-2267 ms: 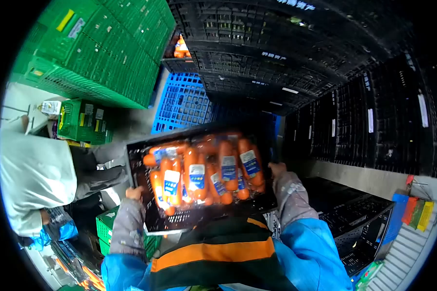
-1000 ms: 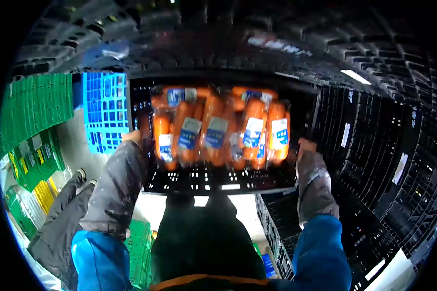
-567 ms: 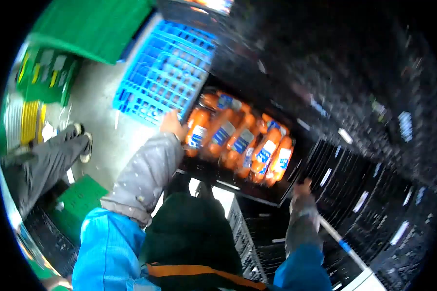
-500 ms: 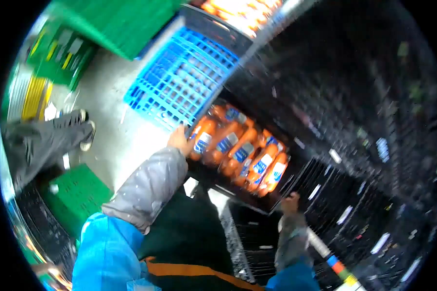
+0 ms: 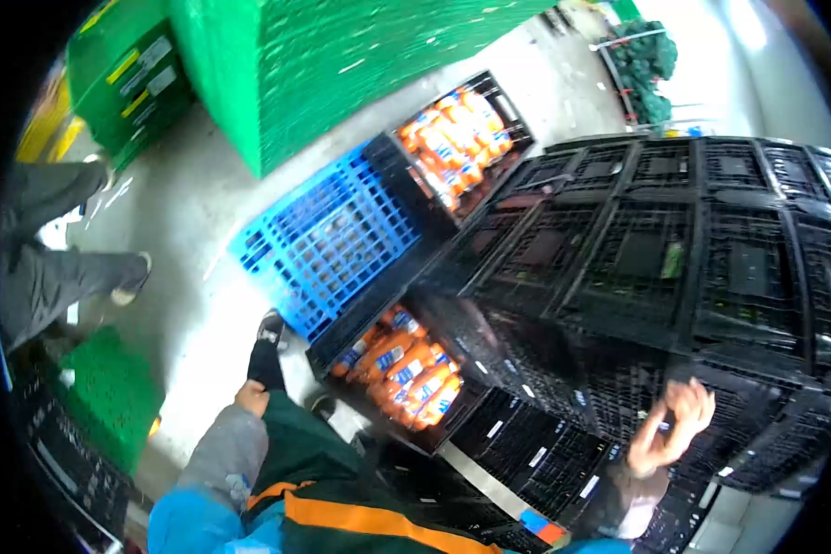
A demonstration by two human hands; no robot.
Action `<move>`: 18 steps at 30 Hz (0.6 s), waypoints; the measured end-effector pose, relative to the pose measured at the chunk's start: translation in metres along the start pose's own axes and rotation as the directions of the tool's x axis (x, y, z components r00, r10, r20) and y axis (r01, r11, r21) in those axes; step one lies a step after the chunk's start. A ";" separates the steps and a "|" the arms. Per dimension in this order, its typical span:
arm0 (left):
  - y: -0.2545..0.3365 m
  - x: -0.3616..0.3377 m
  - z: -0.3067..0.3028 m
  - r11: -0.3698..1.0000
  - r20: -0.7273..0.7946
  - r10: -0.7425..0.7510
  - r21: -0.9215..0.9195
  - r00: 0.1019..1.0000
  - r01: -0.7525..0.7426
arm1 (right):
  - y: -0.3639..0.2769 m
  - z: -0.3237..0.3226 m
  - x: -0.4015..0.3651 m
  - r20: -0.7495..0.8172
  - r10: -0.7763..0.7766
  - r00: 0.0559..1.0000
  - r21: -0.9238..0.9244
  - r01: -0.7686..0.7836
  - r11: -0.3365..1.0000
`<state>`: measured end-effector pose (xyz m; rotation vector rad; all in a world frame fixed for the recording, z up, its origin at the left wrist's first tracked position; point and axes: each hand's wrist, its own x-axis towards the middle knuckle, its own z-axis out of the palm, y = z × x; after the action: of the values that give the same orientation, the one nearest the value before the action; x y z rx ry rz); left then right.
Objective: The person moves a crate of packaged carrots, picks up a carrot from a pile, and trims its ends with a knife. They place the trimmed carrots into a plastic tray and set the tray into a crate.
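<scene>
A black crate (image 5: 320, 358) filled with bagged carrots (image 5: 414, 377) stands low in front of me, at the corner of a blue plastic pallet (image 5: 328, 245). The carrots lie in clear bags with blue and white labels. My left hand (image 5: 252, 398) hangs to the left of that crate, apart from it, fingers curled in with nothing showing in them. Off to the right, my right hand (image 5: 676, 427) is raised with thumb and fingers apart, holding nothing. It overlaps the side of a tall stack of black crates (image 5: 656, 258) in this view.
Another black crate of bagged carrots (image 5: 457, 143) sits at the pallet's far end. Behind it rises a large green-wrapped stack (image 5: 342, 74). A person in dark trousers (image 5: 74, 277) stands at left, near green crates (image 5: 138, 88). More black crates (image 5: 535, 452) stand close on my right.
Both hands have come off the carrot crate's ends. My left hand has drawn back toward my leg; my right has moved up and right to the tall stack. The view has shifted too.
</scene>
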<state>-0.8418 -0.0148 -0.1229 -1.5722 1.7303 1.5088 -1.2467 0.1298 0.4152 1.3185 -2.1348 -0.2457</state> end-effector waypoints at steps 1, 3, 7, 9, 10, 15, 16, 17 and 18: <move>-0.015 0.011 -0.006 0.995 -0.022 0.045 -0.085 0.999 -0.046 | 0.001 -0.002 0.025 0.021 -0.107 0.994 -0.171 0.109 0.979; -0.022 0.011 -0.031 0.939 -0.057 0.109 -0.322 0.992 -0.121 | 0.015 0.017 0.061 -0.028 -0.162 0.986 -0.356 0.142 0.924; -0.087 0.016 -0.049 0.988 0.062 -0.124 -0.083 0.990 0.129 | 0.040 0.042 0.071 0.030 -0.096 0.995 -0.513 0.098 0.853; -0.217 0.048 -0.009 0.787 0.117 0.301 0.530 0.946 -0.316 | 0.034 0.038 0.075 0.092 -0.064 0.994 -0.485 0.101 0.869; -0.203 0.036 -0.036 0.758 0.212 0.272 0.554 0.939 -0.345 | 0.033 0.037 0.076 0.101 -0.035 0.994 -0.472 0.079 0.878; -0.116 0.018 -0.084 0.711 0.397 0.215 0.563 0.892 -0.421 | 0.039 0.040 0.073 0.060 -0.024 0.998 -0.465 0.050 0.884; -0.100 0.014 -0.093 0.635 0.444 0.276 0.582 0.853 -0.508 | 0.038 0.037 0.075 0.074 -0.010 0.997 -0.455 0.043 0.889; -0.083 0.011 -0.103 0.549 0.483 0.344 0.592 0.805 -0.590 | 0.036 0.036 0.074 0.097 0.008 0.995 -0.438 0.036 0.898; -0.066 0.013 -0.112 0.467 0.508 0.412 0.595 0.756 -0.654 | 0.034 0.035 0.075 0.121 0.029 0.992 -0.453 0.029 0.891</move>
<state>-0.7467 -0.1043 -0.1224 -0.3279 2.3450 0.9002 -1.3170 0.0762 0.4328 1.0455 -2.0082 -0.7963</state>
